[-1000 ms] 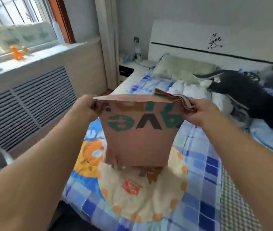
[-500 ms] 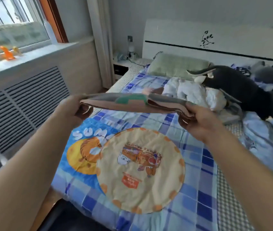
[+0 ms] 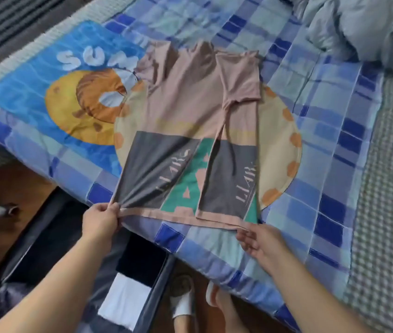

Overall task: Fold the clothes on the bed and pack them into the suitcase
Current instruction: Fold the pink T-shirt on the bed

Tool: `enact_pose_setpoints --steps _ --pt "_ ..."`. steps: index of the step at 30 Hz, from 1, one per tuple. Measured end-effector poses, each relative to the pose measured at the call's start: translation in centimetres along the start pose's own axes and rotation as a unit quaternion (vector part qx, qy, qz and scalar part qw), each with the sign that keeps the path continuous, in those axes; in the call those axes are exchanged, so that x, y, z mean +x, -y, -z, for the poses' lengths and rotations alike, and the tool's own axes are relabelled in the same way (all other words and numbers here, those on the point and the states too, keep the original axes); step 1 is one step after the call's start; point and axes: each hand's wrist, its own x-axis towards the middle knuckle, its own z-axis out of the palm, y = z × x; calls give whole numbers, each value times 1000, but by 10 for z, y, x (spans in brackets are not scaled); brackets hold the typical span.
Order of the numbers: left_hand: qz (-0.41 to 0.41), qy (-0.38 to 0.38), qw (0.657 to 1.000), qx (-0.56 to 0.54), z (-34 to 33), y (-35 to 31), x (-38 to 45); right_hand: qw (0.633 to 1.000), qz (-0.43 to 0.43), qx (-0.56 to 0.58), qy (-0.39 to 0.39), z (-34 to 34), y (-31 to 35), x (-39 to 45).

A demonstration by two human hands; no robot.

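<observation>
A dusty-pink T-shirt (image 3: 185, 104) with grey and green printed panels lies flat on the bed, both sides folded inward, hem toward me. My left hand (image 3: 100, 221) pinches the hem's left corner. At the hem's right corner my right hand (image 3: 259, 240) holds the edge with curled fingers. An open dark suitcase (image 3: 53, 246) sits on the floor below the bed edge, with black and white folded clothes (image 3: 130, 282) inside.
The bed carries a blue checked sheet (image 3: 329, 145), a round beige printed patch (image 3: 277, 131) under the shirt and a blue cartoon panel (image 3: 46, 80). A crumpled pale-blue duvet (image 3: 363, 27) lies at the far right. My slippered feet (image 3: 185, 301) stand by the suitcase.
The shirt was held up in the air between both hands; now it lies spread flat on the bed with my hands at its hem. My view has tipped down toward the bed edge and suitcase.
</observation>
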Motion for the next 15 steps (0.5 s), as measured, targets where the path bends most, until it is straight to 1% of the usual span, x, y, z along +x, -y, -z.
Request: enact_pose_setpoints --steps 3,5,7,8,9,10,11,12,13,14,15 --pt "-18 -105 993 43 6 15 -11 998 6 -65 -27 11 -5 -6" --pt "-3 -120 989 82 11 17 -24 992 -17 -118 -33 21 -6 -18" --pt "20 -123 981 151 10 16 -43 976 -67 -206 -11 28 -2 -32" --pt "8 -139 971 193 7 13 -53 956 -99 -275 8 30 2 -35" --pt "-35 -156 960 231 0 9 -62 925 -122 -360 27 32 9 -34" --pt "-99 -151 948 262 -11 5 -73 880 -121 -458 34 34 19 -29" --pt "-159 -113 940 281 -25 3 -83 826 -81 -558 17 34 33 -24" --pt "-188 -54 937 290 -44 1 -95 768 -7 -640 -14 34 50 -16" --pt "-190 7 936 296 -64 0 -106 727 77 -681 -45 33 68 -7" --pt "-173 61 934 308 -83 -1 -118 713 146 -683 -61 31 86 1" --pt "-153 99 930 319 -101 1 -128 719 201 -662 -68 28 102 10"
